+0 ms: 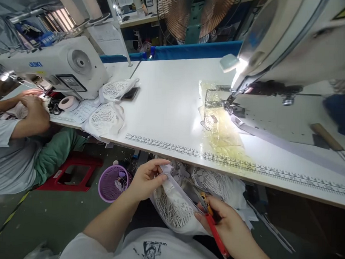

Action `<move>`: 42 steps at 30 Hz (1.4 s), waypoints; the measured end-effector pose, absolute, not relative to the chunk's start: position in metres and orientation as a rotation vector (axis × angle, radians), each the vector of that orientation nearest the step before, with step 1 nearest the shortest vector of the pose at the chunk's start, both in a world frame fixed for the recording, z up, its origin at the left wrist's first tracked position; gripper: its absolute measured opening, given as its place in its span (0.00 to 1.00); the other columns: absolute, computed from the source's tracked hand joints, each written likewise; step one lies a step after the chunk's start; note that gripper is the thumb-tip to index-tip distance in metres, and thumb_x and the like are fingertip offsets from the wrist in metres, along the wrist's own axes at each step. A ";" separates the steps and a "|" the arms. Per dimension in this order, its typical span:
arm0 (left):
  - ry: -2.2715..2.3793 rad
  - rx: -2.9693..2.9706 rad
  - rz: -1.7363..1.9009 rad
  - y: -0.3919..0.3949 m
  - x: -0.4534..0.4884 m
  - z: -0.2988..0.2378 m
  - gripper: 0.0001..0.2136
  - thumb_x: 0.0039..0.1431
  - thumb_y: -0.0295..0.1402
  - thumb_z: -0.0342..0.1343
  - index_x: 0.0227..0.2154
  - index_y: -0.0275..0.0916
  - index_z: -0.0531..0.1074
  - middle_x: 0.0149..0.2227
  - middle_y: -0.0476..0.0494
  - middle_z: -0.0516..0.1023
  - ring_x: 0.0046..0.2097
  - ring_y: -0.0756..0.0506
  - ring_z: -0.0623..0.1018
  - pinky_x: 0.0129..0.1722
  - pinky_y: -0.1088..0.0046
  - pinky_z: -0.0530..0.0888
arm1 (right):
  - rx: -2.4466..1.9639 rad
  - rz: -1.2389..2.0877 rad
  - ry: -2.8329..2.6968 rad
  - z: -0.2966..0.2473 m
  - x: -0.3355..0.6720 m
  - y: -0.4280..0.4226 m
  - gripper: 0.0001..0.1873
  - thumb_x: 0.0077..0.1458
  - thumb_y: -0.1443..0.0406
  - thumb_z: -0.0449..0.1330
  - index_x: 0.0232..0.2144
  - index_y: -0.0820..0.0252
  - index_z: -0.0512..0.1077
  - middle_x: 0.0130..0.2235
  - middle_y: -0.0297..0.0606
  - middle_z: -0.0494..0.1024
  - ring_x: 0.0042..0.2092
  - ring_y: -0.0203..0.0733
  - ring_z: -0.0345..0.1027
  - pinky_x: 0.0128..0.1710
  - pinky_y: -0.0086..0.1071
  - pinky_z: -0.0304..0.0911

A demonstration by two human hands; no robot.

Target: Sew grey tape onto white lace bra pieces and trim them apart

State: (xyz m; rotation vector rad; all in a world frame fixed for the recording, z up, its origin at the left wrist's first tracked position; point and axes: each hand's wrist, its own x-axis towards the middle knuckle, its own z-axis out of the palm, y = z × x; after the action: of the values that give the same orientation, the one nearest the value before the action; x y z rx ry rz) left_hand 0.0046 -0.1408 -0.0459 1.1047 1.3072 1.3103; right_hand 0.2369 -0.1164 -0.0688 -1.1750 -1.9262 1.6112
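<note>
My left hand [146, 179] pinches one end of a white fabric band on a white lace piece [174, 209] over my lap. The band stretches down to the right toward my other hand. My right hand [224, 222] is closed around yellow-orange thread snips [206, 203] and a long red handle [216, 233], with the far end of the band by its fingertips. Whether the red handle belongs to a separate tool I cannot tell. More white lace [216, 182] hangs under the front edge of the table [167, 106].
A sewing machine [299, 62] stands at right with its lamp lit. At left a co-worker's hands [33, 100] are at another sewing machine [58, 65]. Lace cups [106, 117] and a phone [131, 93] lie between them. A purple basket [111, 184] and red stool [75, 171] stand below.
</note>
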 end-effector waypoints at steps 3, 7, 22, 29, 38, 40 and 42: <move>1.243 0.987 1.313 -0.139 -0.001 -0.053 0.14 0.48 0.32 0.63 0.39 0.38 0.76 0.25 0.49 0.70 0.27 0.52 0.70 0.26 0.79 0.69 | -1.167 1.584 -1.932 -0.061 0.233 -0.116 0.14 0.48 0.60 0.58 0.19 0.57 0.58 0.22 0.30 0.62 0.24 0.35 0.56 0.23 0.27 0.58; 1.215 0.959 1.293 -0.139 -0.006 -0.059 0.11 0.48 0.32 0.63 0.38 0.40 0.77 0.28 0.46 0.76 0.30 0.49 0.76 0.28 0.77 0.72 | -1.109 1.505 -1.973 -0.052 0.229 -0.118 0.14 0.48 0.65 0.56 0.18 0.56 0.53 0.22 0.29 0.59 0.24 0.34 0.53 0.22 0.26 0.55; 1.236 0.799 1.310 -0.133 0.006 -0.044 0.12 0.43 0.34 0.66 0.33 0.38 0.76 0.25 0.46 0.78 0.29 0.47 0.78 0.31 0.73 0.74 | -1.130 1.756 -1.755 -0.047 0.231 -0.113 0.11 0.44 0.64 0.56 0.18 0.57 0.56 0.22 0.28 0.56 0.24 0.33 0.49 0.22 0.26 0.51; 1.788 1.867 1.270 -0.131 0.009 -0.028 0.17 0.53 0.25 0.56 0.47 0.41 0.68 0.41 0.44 0.74 0.45 0.45 0.73 0.47 0.65 0.69 | -1.087 1.647 -1.835 -0.042 0.230 -0.110 0.10 0.41 0.69 0.55 0.18 0.57 0.55 0.22 0.27 0.55 0.23 0.32 0.49 0.23 0.26 0.51; 0.987 2.462 0.325 -0.122 0.050 -0.006 0.07 0.61 0.32 0.48 0.34 0.34 0.69 0.30 0.42 0.74 0.36 0.45 0.72 0.45 0.63 0.69 | -1.087 1.550 -1.966 -0.050 0.235 -0.113 0.13 0.41 0.70 0.57 0.17 0.57 0.55 0.21 0.27 0.59 0.24 0.32 0.52 0.23 0.25 0.51; 0.987 2.415 0.273 -0.120 0.049 -0.008 0.08 0.62 0.32 0.47 0.32 0.35 0.69 0.29 0.43 0.72 0.33 0.46 0.71 0.39 0.67 0.70 | -1.084 1.593 -1.952 -0.049 0.236 -0.113 0.09 0.42 0.70 0.58 0.18 0.58 0.59 0.22 0.28 0.62 0.25 0.32 0.54 0.24 0.25 0.52; 0.964 2.376 0.264 -0.119 0.047 -0.009 0.08 0.62 0.31 0.46 0.31 0.36 0.68 0.28 0.44 0.71 0.31 0.47 0.70 0.33 0.71 0.68 | -1.091 1.638 -1.925 -0.048 0.237 -0.112 0.07 0.42 0.70 0.59 0.21 0.58 0.62 0.23 0.28 0.64 0.25 0.32 0.55 0.23 0.25 0.53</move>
State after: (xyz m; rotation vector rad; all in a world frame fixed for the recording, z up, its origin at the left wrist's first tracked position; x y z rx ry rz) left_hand 0.0468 -0.1194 -0.0087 2.3764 0.9640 0.2644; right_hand 0.2374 -0.1115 -0.0481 -1.0915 -1.9252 1.6383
